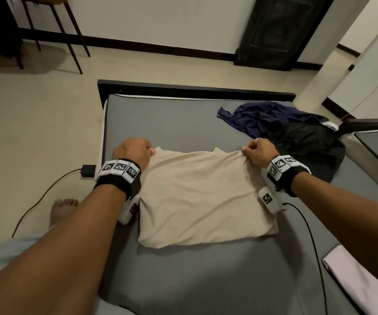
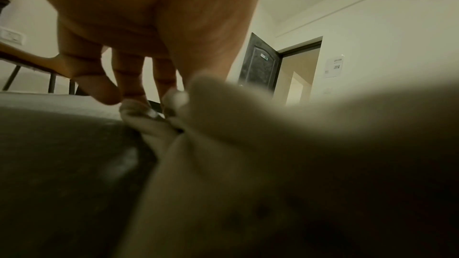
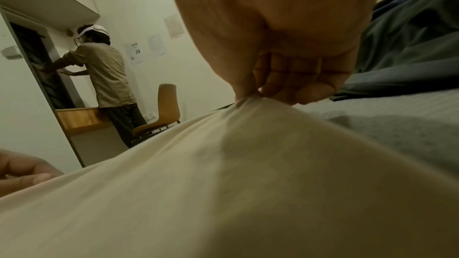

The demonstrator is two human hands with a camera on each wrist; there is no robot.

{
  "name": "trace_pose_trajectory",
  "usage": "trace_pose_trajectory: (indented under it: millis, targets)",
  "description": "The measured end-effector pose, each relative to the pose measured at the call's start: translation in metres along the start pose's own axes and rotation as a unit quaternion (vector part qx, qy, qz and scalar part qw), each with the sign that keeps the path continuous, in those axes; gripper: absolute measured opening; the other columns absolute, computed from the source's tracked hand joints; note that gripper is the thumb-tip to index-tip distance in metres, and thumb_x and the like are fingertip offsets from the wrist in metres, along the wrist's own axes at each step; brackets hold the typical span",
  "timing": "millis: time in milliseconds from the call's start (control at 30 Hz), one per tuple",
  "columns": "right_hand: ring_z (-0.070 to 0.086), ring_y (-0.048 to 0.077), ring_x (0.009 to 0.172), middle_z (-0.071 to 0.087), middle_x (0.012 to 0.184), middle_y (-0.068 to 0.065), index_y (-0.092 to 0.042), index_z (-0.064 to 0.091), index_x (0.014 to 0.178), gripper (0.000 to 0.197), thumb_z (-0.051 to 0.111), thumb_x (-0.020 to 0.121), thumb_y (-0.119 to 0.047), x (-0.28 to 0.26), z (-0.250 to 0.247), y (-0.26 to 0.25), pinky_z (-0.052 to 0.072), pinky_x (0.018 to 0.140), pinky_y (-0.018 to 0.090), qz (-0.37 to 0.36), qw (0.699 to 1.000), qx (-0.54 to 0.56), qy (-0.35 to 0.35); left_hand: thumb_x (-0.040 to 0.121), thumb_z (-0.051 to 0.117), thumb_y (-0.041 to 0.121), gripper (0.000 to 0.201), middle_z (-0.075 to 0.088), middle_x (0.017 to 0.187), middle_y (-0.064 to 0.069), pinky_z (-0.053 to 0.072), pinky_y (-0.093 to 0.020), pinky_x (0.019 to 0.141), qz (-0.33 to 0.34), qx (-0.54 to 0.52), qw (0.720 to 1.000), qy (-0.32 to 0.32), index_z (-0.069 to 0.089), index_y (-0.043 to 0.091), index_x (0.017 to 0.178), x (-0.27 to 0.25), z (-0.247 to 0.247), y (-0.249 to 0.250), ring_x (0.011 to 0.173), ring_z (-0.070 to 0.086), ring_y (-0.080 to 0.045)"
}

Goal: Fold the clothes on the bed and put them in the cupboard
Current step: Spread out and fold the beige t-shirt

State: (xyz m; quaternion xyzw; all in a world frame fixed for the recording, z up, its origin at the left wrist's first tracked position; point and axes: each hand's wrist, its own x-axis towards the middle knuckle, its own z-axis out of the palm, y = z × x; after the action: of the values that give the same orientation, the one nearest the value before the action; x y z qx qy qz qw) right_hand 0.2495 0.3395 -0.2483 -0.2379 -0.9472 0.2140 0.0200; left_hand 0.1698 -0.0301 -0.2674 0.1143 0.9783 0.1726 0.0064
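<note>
- While the beige garment point(image 1: 202, 196) lies spread flat in the middle of the bed point(image 1: 165, 119), nearer the bed's left edge than its right, both hands hold its far edge, one at each far corner.
- The left hand point(image 1: 133, 151) has its grip closed on the garment's far left corner: the left wrist view shows the fingertips point(image 2: 135, 108) curled down and bunching a small fold of the cloth point(image 2: 248, 144) against the thumb.
- The right hand point(image 1: 259, 152) pinches the far right corner; in the right wrist view the thumb and curled fingers point(image 3: 280, 83) draw the beige cloth point(image 3: 223, 183) up into a small peak, so this grip is tight on fabric too.
- The near edge of the garment forms a rounded, doubled-over line facing the person, and the surface shows shallow creases.
- A crumpled navy garment point(image 1: 263, 119) lies near the far right corner of the bed, touching a black garment point(image 1: 308, 151) heaped along the right edge, just beside the right wrist.
- A pale folded cloth point(image 1: 354, 278) sits at the near right of the bed.
- Both wrists wear black bands carrying white marker blocks point(image 1: 119, 169), and a black cable point(image 1: 313, 246) trails from the right wrist across the bed.
- On the floor by the bed's left edge are a small black box point(image 1: 88, 171) with a cable and a bare foot point(image 1: 63, 210).
- In the right wrist view another person point(image 3: 104, 74) stands at a wooden counter beside an orange chair point(image 3: 161, 113).
</note>
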Motion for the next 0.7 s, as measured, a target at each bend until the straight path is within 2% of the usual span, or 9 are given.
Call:
trace_pose_trajectory:
  millis: [67, 233, 333, 400, 433, 500, 567, 633, 700]
  targets:
    - [0.059, 0.020, 0.072, 0.061, 0.070, 0.000, -0.011, 0.065, 0.079, 0.026, 0.065, 0.095, -0.031, 0.003, 0.001, 0.004, 0.041, 0.071, 0.028, 0.004, 1.000, 0.001, 0.001, 0.096, 0.060, 0.034, 0.017, 0.071, 0.097, -0.007, 0.050, -0.034, 0.077, -0.010, -0.013, 1.000, 0.021, 0.073, 0.023, 0.095, 0.001, 0.001, 0.000, 0.089, 0.063, -0.032]
    - [0.060, 0.030, 0.085, 0.057, 0.076, 0.006, -0.011, 0.056, 0.072, 0.032, 0.062, 0.096, -0.030, 0.011, 0.003, 0.024, 0.039, 0.073, 0.031, 0.056, 0.998, -0.006, 0.032, 0.098, 0.058, 0.028, 0.018, 0.071, 0.106, -0.012, 0.050, -0.036, 0.078, -0.056, 0.007, 0.998, 0.008, 0.065, 0.019, 0.084, 0.010, 0.004, -0.008, 0.096, 0.065, -0.035]
    - [0.063, 0.034, 0.088, 0.056, 0.071, 0.005, -0.010, 0.056, 0.071, 0.034, 0.062, 0.097, -0.031, 0.007, 0.007, 0.027, 0.038, 0.072, 0.031, 0.066, 0.998, -0.001, 0.021, 0.099, 0.056, 0.030, 0.020, 0.069, 0.109, -0.016, 0.046, -0.036, 0.075, -0.064, 0.018, 0.998, -0.002, 0.068, 0.015, 0.094, 0.011, 0.004, -0.008, 0.099, 0.064, -0.037]
    - [0.064, 0.033, 0.095, 0.064, 0.087, 0.009, -0.009, 0.063, 0.086, 0.024, 0.061, 0.097, -0.031, 0.004, 0.008, 0.021, 0.045, 0.078, 0.034, 0.048, 0.998, 0.023, 0.035, 0.099, 0.055, 0.033, 0.023, 0.066, 0.113, -0.015, 0.047, -0.039, 0.081, -0.059, 0.029, 0.998, 0.013, 0.066, 0.013, 0.102, 0.005, 0.000, -0.001, 0.103, 0.061, -0.038]
    - [0.063, 0.033, 0.100, 0.066, 0.101, 0.011, -0.011, 0.065, 0.096, 0.021, 0.060, 0.096, -0.032, 0.001, 0.008, 0.017, 0.048, 0.086, 0.037, 0.027, 0.998, 0.025, 0.049, 0.099, 0.055, 0.035, 0.025, 0.062, 0.117, -0.014, 0.047, -0.043, 0.087, -0.048, 0.045, 0.997, 0.031, 0.065, 0.013, 0.106, 0.001, -0.002, 0.005, 0.108, 0.057, -0.037]
    - [0.056, 0.034, 0.114, 0.057, 0.125, 0.013, -0.016, 0.065, 0.114, 0.026, 0.057, 0.096, -0.034, -0.009, 0.008, 0.005, 0.046, 0.100, 0.046, -0.041, 0.997, -0.018, 0.070, 0.098, 0.054, 0.040, 0.030, 0.055, 0.124, -0.010, 0.042, -0.047, 0.095, 0.001, 0.077, 0.995, 0.066, 0.060, 0.017, 0.116, -0.011, -0.007, 0.022, 0.115, 0.050, -0.035]
    - [0.052, 0.034, 0.118, 0.053, 0.130, 0.012, -0.014, 0.065, 0.121, 0.030, 0.055, 0.099, -0.031, -0.031, 0.009, -0.015, 0.044, 0.101, 0.046, -0.154, 0.983, -0.072, 0.062, 0.095, 0.056, 0.044, 0.034, 0.052, 0.128, -0.007, 0.039, -0.046, 0.098, 0.086, 0.063, 0.992, 0.072, 0.058, 0.021, 0.120, -0.025, -0.009, 0.045, 0.118, 0.048, -0.031]
    - [0.056, 0.031, 0.115, 0.057, 0.130, 0.011, -0.009, 0.068, 0.118, 0.034, 0.055, 0.099, -0.034, -0.063, 0.012, -0.035, 0.046, 0.098, 0.041, -0.284, 0.952, -0.109, 0.025, 0.092, 0.059, 0.048, 0.042, 0.049, 0.133, -0.003, 0.038, -0.043, 0.103, 0.175, 0.006, 0.984, 0.035, 0.055, 0.023, 0.126, -0.042, -0.002, 0.067, 0.122, 0.047, -0.027]
    - [0.053, 0.031, 0.123, 0.056, 0.136, 0.014, -0.006, 0.065, 0.123, 0.049, 0.050, 0.099, -0.046, -0.091, 0.027, -0.049, 0.045, 0.102, 0.043, -0.373, 0.914, -0.154, -0.034, 0.091, 0.060, 0.049, 0.052, 0.042, 0.144, -0.002, 0.033, -0.043, 0.111, 0.232, -0.036, 0.971, -0.038, 0.049, 0.024, 0.135, -0.057, 0.011, 0.081, 0.134, 0.040, -0.023]
